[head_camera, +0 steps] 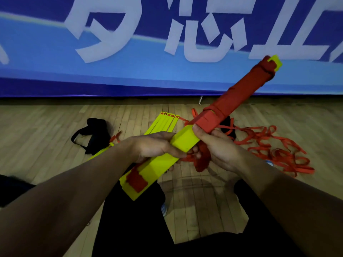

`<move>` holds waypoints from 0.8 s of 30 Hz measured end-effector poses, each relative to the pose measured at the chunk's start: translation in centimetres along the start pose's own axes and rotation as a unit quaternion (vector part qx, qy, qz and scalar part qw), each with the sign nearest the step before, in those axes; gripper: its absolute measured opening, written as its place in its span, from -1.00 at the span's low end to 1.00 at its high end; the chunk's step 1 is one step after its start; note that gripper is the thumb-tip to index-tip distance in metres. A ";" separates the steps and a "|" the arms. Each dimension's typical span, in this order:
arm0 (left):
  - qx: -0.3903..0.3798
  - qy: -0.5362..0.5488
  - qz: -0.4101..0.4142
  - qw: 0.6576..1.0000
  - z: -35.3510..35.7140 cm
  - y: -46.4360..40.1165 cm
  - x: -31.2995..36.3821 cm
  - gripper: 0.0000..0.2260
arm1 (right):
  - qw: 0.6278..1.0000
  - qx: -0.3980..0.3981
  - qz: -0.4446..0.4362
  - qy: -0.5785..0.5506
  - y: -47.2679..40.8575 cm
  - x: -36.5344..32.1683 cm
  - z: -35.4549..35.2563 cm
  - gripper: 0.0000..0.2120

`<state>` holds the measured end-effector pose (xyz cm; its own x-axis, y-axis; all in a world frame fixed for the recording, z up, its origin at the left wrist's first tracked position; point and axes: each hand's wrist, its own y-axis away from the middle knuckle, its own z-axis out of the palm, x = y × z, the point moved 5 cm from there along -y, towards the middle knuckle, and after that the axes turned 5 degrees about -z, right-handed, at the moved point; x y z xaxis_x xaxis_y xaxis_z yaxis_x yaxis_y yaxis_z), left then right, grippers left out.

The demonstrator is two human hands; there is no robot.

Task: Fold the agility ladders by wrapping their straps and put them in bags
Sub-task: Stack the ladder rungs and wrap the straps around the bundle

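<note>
While both hands hold it mid-frame, the stacked yellow ladder bundle point(185, 145) tilts from 7 o'clock up to 1 o'clock, its upper half wound in red strap point(241, 91). Left hand point(156, 147) has fingers curled around the bare yellow middle, thumb on top; right hand point(217, 147) presses thumb on the wrap's lower edge, its other fingers closed on a bunch of loose red strap under the bundle. On the wood floor point(46, 123): second ladder's yellow rungs point(167, 123) at 12 o'clock, black bag point(94, 134) at 10 o'clock, loose red strap pile point(274, 147) at 3 o'clock, blue banner point(130, 71) behind
</note>
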<state>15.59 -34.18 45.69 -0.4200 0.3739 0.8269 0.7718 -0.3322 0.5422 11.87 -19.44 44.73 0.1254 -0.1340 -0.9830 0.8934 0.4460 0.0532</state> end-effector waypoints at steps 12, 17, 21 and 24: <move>0.273 -0.565 0.035 0.778 2.7 -1.1 1.3 -0.45 | 0.978 0.156 0.138 0.032 -0.6 2.3 -0.9 -0.70; 0.038 -0.089 -0.081 0.992 0.8 -0.6 0.4 -0.52 | 0.986 0.129 0.105 -0.031 -0.2 1.8 -1.1 -0.77; -0.025 0.059 -0.061 0.996 0.5 -0.1 0.2 -0.68 | 0.993 0.082 0.083 -0.024 -0.7 0.9 0.0 -0.67; 0.103 -0.076 -0.036 0.991 -0.8 -0.2 1.1 -0.71 | 0.987 0.046 0.145 0.061 -0.2 0.7 0.3 -0.55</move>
<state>14.60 -34.36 46.55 -0.4121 0.5219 0.7468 0.8305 -0.1220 0.5436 11.92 -19.94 44.11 0.3333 0.0969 -0.9378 0.8641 0.3664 0.3450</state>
